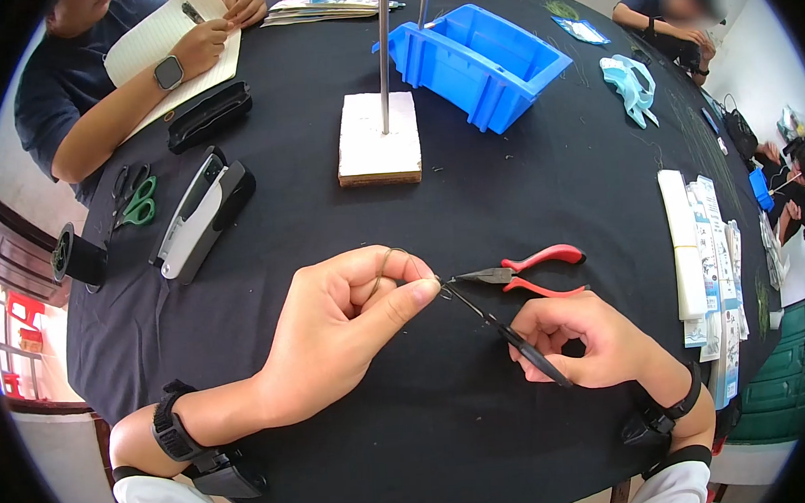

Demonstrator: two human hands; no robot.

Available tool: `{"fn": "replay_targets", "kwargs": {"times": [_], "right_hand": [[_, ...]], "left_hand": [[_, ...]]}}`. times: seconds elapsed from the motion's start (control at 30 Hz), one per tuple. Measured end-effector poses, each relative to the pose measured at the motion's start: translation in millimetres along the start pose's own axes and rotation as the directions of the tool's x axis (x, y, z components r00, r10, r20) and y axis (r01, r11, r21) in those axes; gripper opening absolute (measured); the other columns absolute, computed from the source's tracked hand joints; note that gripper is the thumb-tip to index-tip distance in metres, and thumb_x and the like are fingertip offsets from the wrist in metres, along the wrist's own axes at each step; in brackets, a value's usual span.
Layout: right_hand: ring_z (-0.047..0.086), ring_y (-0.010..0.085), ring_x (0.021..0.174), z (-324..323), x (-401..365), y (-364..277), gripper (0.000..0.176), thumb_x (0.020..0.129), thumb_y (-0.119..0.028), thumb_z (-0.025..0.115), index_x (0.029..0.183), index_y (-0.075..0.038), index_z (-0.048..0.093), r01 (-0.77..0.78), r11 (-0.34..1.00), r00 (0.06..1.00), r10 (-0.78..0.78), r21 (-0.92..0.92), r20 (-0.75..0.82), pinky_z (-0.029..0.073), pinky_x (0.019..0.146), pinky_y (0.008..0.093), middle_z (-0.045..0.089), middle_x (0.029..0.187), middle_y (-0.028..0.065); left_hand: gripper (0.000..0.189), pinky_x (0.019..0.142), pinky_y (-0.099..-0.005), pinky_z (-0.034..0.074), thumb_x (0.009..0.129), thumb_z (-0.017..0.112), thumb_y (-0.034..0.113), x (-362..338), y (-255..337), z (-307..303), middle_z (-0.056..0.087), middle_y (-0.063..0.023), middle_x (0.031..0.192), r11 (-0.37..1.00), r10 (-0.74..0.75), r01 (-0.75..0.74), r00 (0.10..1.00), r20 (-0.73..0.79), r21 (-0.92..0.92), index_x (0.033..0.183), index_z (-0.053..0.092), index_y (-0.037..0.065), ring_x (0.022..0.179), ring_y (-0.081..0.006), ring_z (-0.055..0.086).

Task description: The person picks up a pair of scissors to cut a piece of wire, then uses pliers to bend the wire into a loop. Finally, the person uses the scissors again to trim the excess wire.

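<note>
My left hand [356, 314] pinches a thin looped wire or cord [381, 269] between thumb and forefinger. My right hand [587, 337] has its fingers in the handles of small black scissors [528, 348], whose blades point up and left to my left fingertips. The blade tips are at the end of the loop; whether they touch it is too small to tell. Just beyond my hands lie pliers with red handles [543, 259], their jaws pointing left, close to my left fingertips.
A stapler [199, 218], green-handled scissors [140, 205] and a spool [80, 257] lie left. Ahead stand a white block with a metal rod [378, 151] and a blue bin [474, 63]. Packets [719, 278] lie right. One person writes at upper left; others sit farther off.
</note>
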State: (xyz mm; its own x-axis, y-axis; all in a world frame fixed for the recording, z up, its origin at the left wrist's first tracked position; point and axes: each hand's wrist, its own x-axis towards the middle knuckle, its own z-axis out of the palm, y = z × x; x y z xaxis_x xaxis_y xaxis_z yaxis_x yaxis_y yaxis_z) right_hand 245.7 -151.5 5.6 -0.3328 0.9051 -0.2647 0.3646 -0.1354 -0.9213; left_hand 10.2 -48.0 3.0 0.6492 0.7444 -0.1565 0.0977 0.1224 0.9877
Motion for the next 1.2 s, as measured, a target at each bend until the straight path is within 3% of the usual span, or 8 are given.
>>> {"fn": "replay_targets", "kwargs": {"times": [0.1, 0.2, 0.3, 0.8, 0.9, 1.1, 1.2], "right_hand": [[0.066, 0.0117, 0.073, -2, -1, -4, 0.016, 0.078, -0.004, 0.063, 0.092, 0.002, 0.057, -0.061, 0.998, 0.998, 0.061, -0.014, 0.022, 0.053, 0.066, 0.0218, 0.062, 0.083, 0.0059], [0.052, 0.0011, 0.058, 3, -1, 0, 0.016, 0.083, -0.011, 0.066, 0.087, -0.002, 0.054, 0.007, 1.0, 0.999, -0.006, 0.014, -0.034, 0.038, 0.051, 0.0167, 0.063, 0.073, 0.0004], [0.067, 0.0138, 0.074, -1, -1, -4, 0.016, 0.078, -0.007, 0.058, 0.091, 0.002, 0.055, -0.047, 0.998, 0.999, 0.048, -0.035, 0.017, 0.054, 0.065, 0.0225, 0.063, 0.084, 0.0076], [0.067, 0.0132, 0.073, 0, 0, -2, 0.017, 0.081, -0.009, 0.066, 0.09, 0.002, 0.056, -0.003, 0.999, 1.0, 0.002, -0.035, -0.017, 0.054, 0.065, 0.0226, 0.063, 0.081, 0.0066], [0.051, 0.0022, 0.056, 3, 0, 2, 0.014, 0.082, -0.009, 0.066, 0.087, -0.001, 0.055, 0.053, 0.997, 0.996, -0.057, -0.061, -0.063, 0.038, 0.05, 0.0177, 0.066, 0.076, 0.0019], [0.051, 0.0019, 0.056, 4, 0, 0, 0.015, 0.081, -0.009, 0.067, 0.085, -0.001, 0.055, 0.017, 1.0, 0.997, -0.018, -0.008, -0.077, 0.037, 0.05, 0.0176, 0.066, 0.076, 0.0021], [0.066, 0.0119, 0.071, 4, 0, -9, 0.014, 0.078, -0.003, 0.064, 0.087, 0.001, 0.055, -0.063, 0.997, 0.997, 0.061, -0.052, -0.044, 0.052, 0.062, 0.0213, 0.063, 0.078, 0.0053]], "left_hand": [[0.016, 0.047, -0.0193, 0.02, 0.091, 0.06, 0.014, -1, 2, 2, 0.039, 0.0105, 0.055, 1.0, -0.011, 0.011, 1.0, -0.014, -0.008, 0.092, 0.062, -0.002, 0.052, 0.0025, 0.027], [0.016, 0.047, -0.0192, 0.02, 0.091, 0.06, 0.014, -1, 2, 2, 0.039, 0.0103, 0.055, 1.0, -0.014, 0.014, 1.0, -0.017, -0.009, 0.092, 0.062, -0.002, 0.052, 0.0026, 0.027], [0.016, 0.047, -0.0191, 0.021, 0.091, 0.06, 0.013, -1, 3, 2, 0.04, 0.0101, 0.055, 1.0, -0.011, 0.01, 1.0, -0.02, -0.017, 0.092, 0.062, -0.003, 0.053, 0.0027, 0.028], [0.016, 0.045, -0.0172, 0.023, 0.092, 0.059, 0.014, 0, 1, 0, 0.041, 0.0098, 0.055, 1.0, 0.011, -0.011, 1.0, -0.008, -0.002, 0.093, 0.06, -0.001, 0.05, 0.0028, 0.03], [0.017, 0.048, -0.0189, 0.022, 0.091, 0.06, 0.013, -1, 3, 2, 0.039, 0.0101, 0.054, 1.0, -0.009, 0.009, 1.0, -0.029, -0.016, 0.093, 0.061, -0.004, 0.053, 0.0024, 0.028], [0.015, 0.044, -0.0163, 0.022, 0.092, 0.058, 0.015, 0, 0, 1, 0.043, 0.0098, 0.056, 1.0, 0.02, -0.02, 1.0, -0.016, 0.001, 0.093, 0.059, 0.0, 0.048, 0.003, 0.031], [0.016, 0.045, -0.0172, 0.022, 0.092, 0.059, 0.014, 0, 0, 1, 0.041, 0.01, 0.055, 1.0, 0.015, -0.015, 1.0, -0.022, 0.005, 0.092, 0.06, -0.001, 0.05, 0.0028, 0.03]]}}
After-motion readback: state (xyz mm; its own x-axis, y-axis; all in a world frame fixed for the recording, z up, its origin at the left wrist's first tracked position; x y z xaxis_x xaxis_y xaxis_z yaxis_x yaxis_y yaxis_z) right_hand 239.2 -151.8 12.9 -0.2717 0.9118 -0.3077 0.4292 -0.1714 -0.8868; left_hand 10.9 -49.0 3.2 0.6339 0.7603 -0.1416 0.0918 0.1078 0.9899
